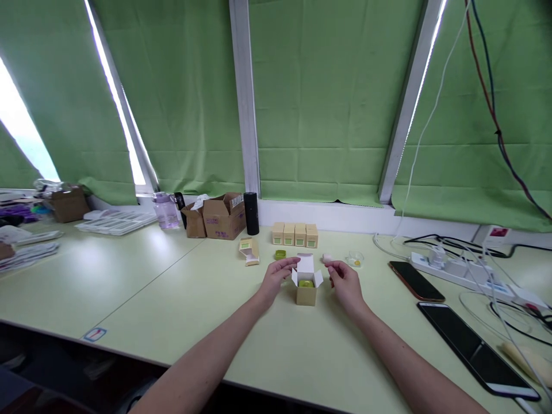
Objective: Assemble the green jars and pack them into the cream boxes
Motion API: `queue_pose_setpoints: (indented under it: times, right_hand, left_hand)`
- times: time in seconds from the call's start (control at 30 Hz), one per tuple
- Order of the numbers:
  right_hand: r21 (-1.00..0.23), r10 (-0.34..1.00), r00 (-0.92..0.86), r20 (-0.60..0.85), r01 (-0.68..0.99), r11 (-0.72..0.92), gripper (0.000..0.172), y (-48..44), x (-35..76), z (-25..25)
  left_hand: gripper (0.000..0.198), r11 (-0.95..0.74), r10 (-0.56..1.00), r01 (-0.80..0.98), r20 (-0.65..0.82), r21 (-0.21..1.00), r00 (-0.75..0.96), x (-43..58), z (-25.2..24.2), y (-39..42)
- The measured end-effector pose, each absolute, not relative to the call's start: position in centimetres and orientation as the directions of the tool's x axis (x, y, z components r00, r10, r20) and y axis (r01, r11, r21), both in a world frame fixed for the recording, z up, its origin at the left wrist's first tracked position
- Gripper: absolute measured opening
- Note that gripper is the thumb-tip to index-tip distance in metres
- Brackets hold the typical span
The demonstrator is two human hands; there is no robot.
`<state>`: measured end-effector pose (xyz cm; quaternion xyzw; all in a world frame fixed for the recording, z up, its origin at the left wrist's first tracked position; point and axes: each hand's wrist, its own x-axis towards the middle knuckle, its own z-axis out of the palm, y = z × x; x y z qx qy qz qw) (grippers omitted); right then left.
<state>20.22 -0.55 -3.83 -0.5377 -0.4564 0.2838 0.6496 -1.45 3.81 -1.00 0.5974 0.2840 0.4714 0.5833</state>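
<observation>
A small kraft-coloured box stands upright in front of me. Its white lid and side flaps are spread, and a round green item shows inside. My left hand is on the left of the box, fingers stretched out, with the fingertips at the edge of the raised lid. To the right of the box is my right hand, its fingers loosely bent and apart, with nothing visible in them. A small green piece lies beyond my left hand, and a small pale pink piece beyond my right.
Several closed small boxes line up at the back. An opened small carton lies to their left, near cardboard boxes and a black bottle. A clear dish, two phones and a power strip lie at right.
</observation>
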Motion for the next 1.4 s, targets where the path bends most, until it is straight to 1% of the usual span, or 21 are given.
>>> queue_pose_setpoints:
  times: [0.33, 0.5, 0.63, 0.7, 1.13, 1.4]
  right_hand:
    - [-0.975, 0.915, 0.342, 0.212, 0.013, 0.221, 0.039, -0.7, 19.2, -4.0]
    - [-0.981, 0.933, 0.32, 0.167, -0.037, 0.188, 0.037, -1.1, 18.9, -3.5]
    - [-0.984, 0.941, 0.309, 0.14, -0.066, 0.168, 0.036, -1.5, 18.7, -3.0]
    - [-0.984, 0.944, 0.302, 0.132, -0.078, 0.162, 0.036, -1.6, 18.6, -2.8]
    - [-0.984, 0.975, 0.205, 0.083, -0.14, 0.113, 0.042, -2.0, 18.1, -2.6]
    - [-0.979, 0.98, 0.17, 0.108, -0.152, 0.134, 0.045, -2.5, 17.8, -2.3]
  left_hand:
    - [0.043, -0.136, 0.857, -0.246, 0.239, 0.96, 0.457, -1.1, -0.5, 2.9]
    - [0.05, -0.121, 0.838, -0.245, 0.231, 0.962, 0.494, -0.9, -0.5, 2.5]
    - [0.057, -0.116, 0.825, -0.206, 0.21, 0.972, 0.524, -0.7, -0.7, 2.2]
    - [0.058, -0.117, 0.824, -0.19, 0.202, 0.975, 0.529, -0.7, -0.7, 2.1]
    - [0.05, -0.165, 0.819, -0.163, 0.227, 0.973, 0.526, -0.5, -1.3, 2.4]
    - [0.049, -0.173, 0.823, -0.146, 0.224, 0.974, 0.522, -0.4, -1.2, 2.3]
